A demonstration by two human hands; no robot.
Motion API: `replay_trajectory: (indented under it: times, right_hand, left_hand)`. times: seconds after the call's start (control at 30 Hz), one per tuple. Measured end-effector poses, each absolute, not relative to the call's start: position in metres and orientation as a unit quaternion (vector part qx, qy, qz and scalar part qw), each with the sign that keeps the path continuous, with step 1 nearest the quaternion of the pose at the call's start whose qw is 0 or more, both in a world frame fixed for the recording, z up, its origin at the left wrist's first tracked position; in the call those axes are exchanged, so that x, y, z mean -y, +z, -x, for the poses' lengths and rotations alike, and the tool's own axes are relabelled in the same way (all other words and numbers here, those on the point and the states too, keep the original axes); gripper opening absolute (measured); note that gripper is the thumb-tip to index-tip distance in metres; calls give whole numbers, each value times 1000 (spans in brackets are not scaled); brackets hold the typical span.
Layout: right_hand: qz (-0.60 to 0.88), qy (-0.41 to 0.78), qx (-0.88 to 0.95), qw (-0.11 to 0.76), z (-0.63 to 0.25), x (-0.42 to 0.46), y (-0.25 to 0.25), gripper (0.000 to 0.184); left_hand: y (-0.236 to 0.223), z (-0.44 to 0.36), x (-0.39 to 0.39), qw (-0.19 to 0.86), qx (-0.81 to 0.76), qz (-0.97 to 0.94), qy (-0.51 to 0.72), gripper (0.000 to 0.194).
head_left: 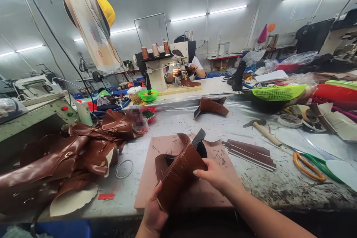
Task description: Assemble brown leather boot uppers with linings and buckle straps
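A brown leather boot upper [181,167] with a dark lining is held between my two hands, tilted above a pinkish-brown board [145,189] at the table's front. My left hand [154,206] grips its lower left edge, thumb on the outer face. On the right side, my right hand [214,174] pinches the rim, with the other fingers hidden behind the leather. Beyond the board, a second brown boot upper [212,107] lies on the table. Flat brown leather strips [251,152] rest just right of the board.
Brown leather uppers [83,148] pile up on the left, near a metal ring [124,169]. To the right lie a hammer [266,132], orange-and-green-handled scissors [312,165] and tape rolls [290,120]. Across the table, a person's hands [178,71] work at a sewing machine [161,70].
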State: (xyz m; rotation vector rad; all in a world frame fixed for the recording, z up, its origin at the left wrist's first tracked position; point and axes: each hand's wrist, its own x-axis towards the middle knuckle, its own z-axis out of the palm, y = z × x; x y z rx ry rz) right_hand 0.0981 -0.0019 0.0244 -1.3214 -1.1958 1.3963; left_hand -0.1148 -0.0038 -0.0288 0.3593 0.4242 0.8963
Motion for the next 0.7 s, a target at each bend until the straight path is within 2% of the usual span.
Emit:
replay_trajectory:
  times: [0.13, 0.27, 0.4, 0.5, 0.57, 0.63, 0.7]
  right_hand:
    - [516, 557, 477, 442, -98, 2, 15, 23]
    - [493, 581, 506, 404, -111, -2, 9, 35]
    - [466, 563, 581, 358, -121, -7, 26, 25]
    - [507, 367, 708, 327, -118, -14, 58, 15]
    - [537, 155, 797, 230, -111, -24, 78, 11]
    - [540, 4, 834, 118, -101, -36, 86, 8]
    - [526, -54, 847, 53, -90, -47, 78, 18]
  left_hand:
    - [-29, 114, 5, 875, -166, -177, 419, 38]
    - [-38, 117, 4, 871, -129, -194, 432, 38]
    - [-45, 118, 1, 847, -188, -204, 454, 35]
    - [-37, 116, -5, 752, -326, -242, 520, 25]
    - [-27, 114, -14, 634, -440, -332, 542, 28]
    - [-17, 111, -26, 503, -528, -472, 495, 31]
    - [-10, 107, -40, 414, -564, -582, 415, 27]
